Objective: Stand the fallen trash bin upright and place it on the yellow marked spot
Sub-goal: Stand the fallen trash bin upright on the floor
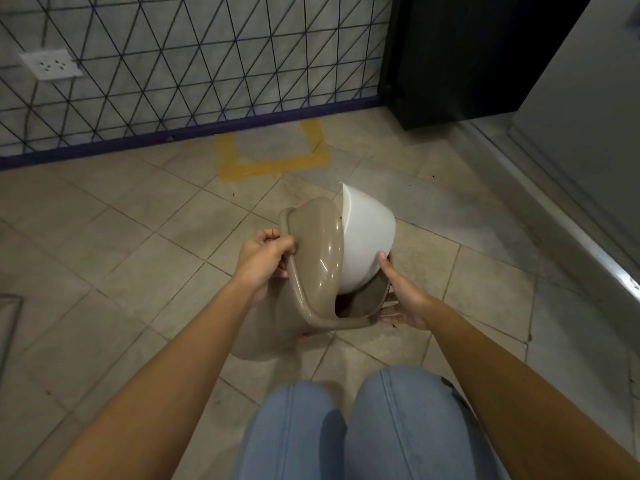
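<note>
Your left hand (265, 252) grips the tan lid (318, 244) by its rim. Your right hand (401, 299) holds the trash bin (263, 334) at its right edge, thumb on the white flap (367, 237). The bin tilts before your knees, short of the yellow marked spot (273, 166). Lifting by the lid risks pulling it off.

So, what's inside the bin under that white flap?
Through the opening of the bin, only shadowed tan inner wall shows. The white flap and tan lid cover the rest; contents unknown.

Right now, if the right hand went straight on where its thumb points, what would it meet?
The white swing flap of the trash bin; the right hand's thumb tip seems to touch it, depth unclear.
</note>
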